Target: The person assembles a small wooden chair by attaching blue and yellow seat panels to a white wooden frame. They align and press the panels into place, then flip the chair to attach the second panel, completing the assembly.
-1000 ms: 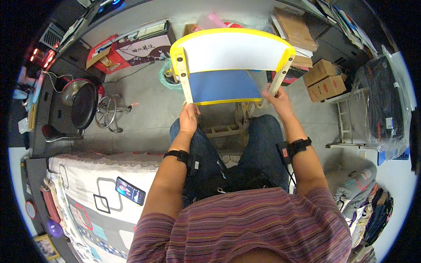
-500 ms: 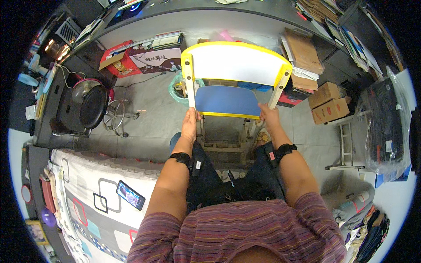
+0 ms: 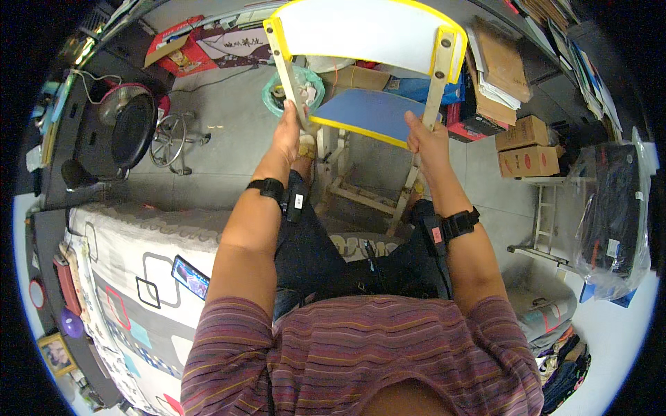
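A small chair (image 3: 350, 31) stands before me, with a white, yellow-edged backrest, a blue seat (image 3: 371, 111) and worn cream-coloured posts and legs. My left hand (image 3: 286, 135) is wrapped round its left post, near the seat's edge. At about the same height on the other side, my right hand (image 3: 429, 144) grips the right post, its thumb raised toward the seat's corner. The chair sits slightly askew, its lower crossbars showing between my knees. Whether all its legs touch the floor I cannot tell.
A bed with a patterned cover (image 3: 156, 243) lies to my left, a phone (image 3: 190, 277) on it. Beyond the chair are a green-lined bin (image 3: 316, 83) and stacked papers (image 3: 498, 66). A wheeled stool (image 3: 135, 132) stands left; cartons (image 3: 528, 159) and a plastic-wrapped black case (image 3: 610, 215) stand right.
Both hands have moved farther from me with the chair, which has turned and tilted a little. More of its lower frame and the floor beneath show now.
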`<action>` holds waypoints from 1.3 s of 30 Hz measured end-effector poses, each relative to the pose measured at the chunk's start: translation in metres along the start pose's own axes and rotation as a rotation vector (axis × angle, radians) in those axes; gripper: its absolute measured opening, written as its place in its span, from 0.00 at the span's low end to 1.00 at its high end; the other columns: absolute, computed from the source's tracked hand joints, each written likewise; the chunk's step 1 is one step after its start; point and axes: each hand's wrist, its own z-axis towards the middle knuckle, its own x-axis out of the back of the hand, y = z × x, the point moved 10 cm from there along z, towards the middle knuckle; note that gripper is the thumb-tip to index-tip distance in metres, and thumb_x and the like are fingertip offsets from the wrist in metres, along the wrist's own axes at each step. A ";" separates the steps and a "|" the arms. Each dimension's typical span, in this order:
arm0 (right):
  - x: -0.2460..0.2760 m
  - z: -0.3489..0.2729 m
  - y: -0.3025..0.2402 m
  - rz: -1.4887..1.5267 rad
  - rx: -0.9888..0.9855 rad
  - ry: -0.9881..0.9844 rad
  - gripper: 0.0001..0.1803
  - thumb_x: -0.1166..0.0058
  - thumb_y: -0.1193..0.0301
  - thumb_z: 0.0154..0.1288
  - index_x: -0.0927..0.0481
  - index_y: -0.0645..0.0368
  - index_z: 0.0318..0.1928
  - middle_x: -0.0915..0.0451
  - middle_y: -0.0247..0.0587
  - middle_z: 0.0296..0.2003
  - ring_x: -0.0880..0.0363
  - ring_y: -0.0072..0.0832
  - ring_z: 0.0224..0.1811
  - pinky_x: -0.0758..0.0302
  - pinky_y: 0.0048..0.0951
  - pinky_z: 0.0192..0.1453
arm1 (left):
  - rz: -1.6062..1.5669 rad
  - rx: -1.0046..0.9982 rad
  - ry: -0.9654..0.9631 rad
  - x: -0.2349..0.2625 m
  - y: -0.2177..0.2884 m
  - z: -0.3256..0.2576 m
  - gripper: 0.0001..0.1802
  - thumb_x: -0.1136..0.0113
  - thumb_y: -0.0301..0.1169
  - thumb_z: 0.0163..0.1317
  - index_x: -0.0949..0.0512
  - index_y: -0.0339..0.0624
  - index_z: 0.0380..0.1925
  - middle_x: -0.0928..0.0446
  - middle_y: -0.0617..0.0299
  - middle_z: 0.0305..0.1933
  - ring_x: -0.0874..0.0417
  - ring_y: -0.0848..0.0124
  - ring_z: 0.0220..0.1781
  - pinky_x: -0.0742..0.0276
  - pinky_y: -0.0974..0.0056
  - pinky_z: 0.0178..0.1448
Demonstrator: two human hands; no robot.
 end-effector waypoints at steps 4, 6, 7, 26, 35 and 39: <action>-0.019 -0.001 -0.013 -0.123 0.045 0.031 0.20 0.33 0.57 0.62 0.27 0.55 0.23 0.33 0.25 0.15 0.38 0.16 0.15 0.42 0.24 0.19 | 0.255 -0.042 0.093 0.005 0.015 -0.014 0.42 0.65 0.60 0.73 0.39 0.33 0.70 0.32 0.46 0.68 0.33 0.59 0.70 0.41 0.59 0.72; -0.027 0.002 -0.019 -0.159 0.092 0.036 0.20 0.33 0.56 0.62 0.26 0.55 0.24 0.31 0.25 0.17 0.37 0.16 0.17 0.40 0.25 0.20 | 0.352 -0.096 0.063 -0.002 0.016 -0.024 0.38 0.62 0.56 0.74 0.38 0.34 0.69 0.31 0.46 0.67 0.32 0.57 0.68 0.39 0.58 0.71; -0.029 0.002 -0.017 -0.152 0.079 0.045 0.20 0.33 0.56 0.62 0.25 0.56 0.24 0.31 0.25 0.18 0.37 0.16 0.19 0.40 0.25 0.21 | 0.398 -0.105 0.056 -0.007 0.012 -0.028 0.37 0.61 0.56 0.74 0.38 0.34 0.69 0.31 0.46 0.67 0.31 0.56 0.68 0.39 0.58 0.71; -0.038 -0.003 -0.005 -0.283 0.173 0.246 0.21 0.36 0.61 0.66 0.34 0.51 0.22 0.36 0.24 0.14 0.41 0.16 0.12 0.45 0.25 0.16 | 0.562 -0.105 -0.570 -0.190 -0.102 -0.126 0.38 0.34 0.43 0.58 0.35 0.36 0.64 0.32 0.39 0.67 0.31 0.47 0.69 0.35 0.51 0.71; -0.049 -0.008 -0.006 -0.346 0.161 0.337 0.25 0.32 0.52 0.60 0.27 0.57 0.22 0.30 0.29 0.19 0.36 0.20 0.22 0.35 0.29 0.28 | 0.540 -0.319 -0.354 -0.153 -0.061 -0.113 0.29 0.36 0.40 0.59 0.31 0.35 0.56 0.23 0.41 0.54 0.22 0.45 0.57 0.28 0.48 0.60; -0.063 -0.005 -0.003 -0.372 0.127 0.350 0.25 0.32 0.51 0.58 0.20 0.62 0.25 0.23 0.37 0.21 0.28 0.26 0.26 0.28 0.33 0.34 | 0.617 -0.587 -0.021 -0.129 -0.012 -0.112 0.28 0.34 0.41 0.57 0.27 0.36 0.53 0.21 0.44 0.51 0.21 0.47 0.57 0.27 0.50 0.61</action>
